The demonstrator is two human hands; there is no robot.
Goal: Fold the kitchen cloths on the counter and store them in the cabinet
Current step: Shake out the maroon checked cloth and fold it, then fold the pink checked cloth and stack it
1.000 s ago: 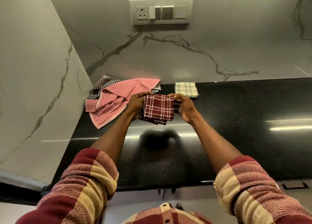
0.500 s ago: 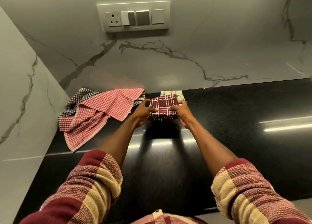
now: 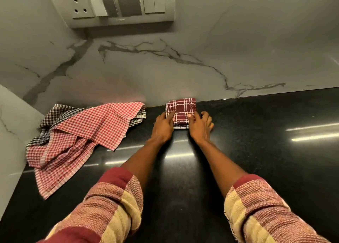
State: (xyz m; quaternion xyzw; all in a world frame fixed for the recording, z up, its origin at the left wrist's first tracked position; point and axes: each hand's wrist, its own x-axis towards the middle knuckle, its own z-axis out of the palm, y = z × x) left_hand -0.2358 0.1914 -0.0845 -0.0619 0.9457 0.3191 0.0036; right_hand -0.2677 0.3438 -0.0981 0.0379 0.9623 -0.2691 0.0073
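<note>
A folded maroon cloth with white grid lines [image 3: 181,110] lies on the black counter [image 3: 256,151] against the back wall, on top of a folded pale checked cloth whose edge [image 3: 180,127] peeks out beneath. My left hand [image 3: 163,126] holds its left side and my right hand [image 3: 199,126] its right side, thumbs on top. To the left lies a heap of unfolded cloths: a red-and-white gingham one [image 3: 88,132] over a black-and-white checked one [image 3: 55,114].
A marble backsplash [image 3: 201,68] rises behind the counter, with a switch and socket panel [image 3: 117,4] above. A marble side wall [image 3: 11,132] closes off the left. The counter's right part is bare and glossy.
The folded maroon cloth was carried forward from mid-air and set down onto the pale checked cloth by the wall. Both hands stay on it. The camera moved closer.
</note>
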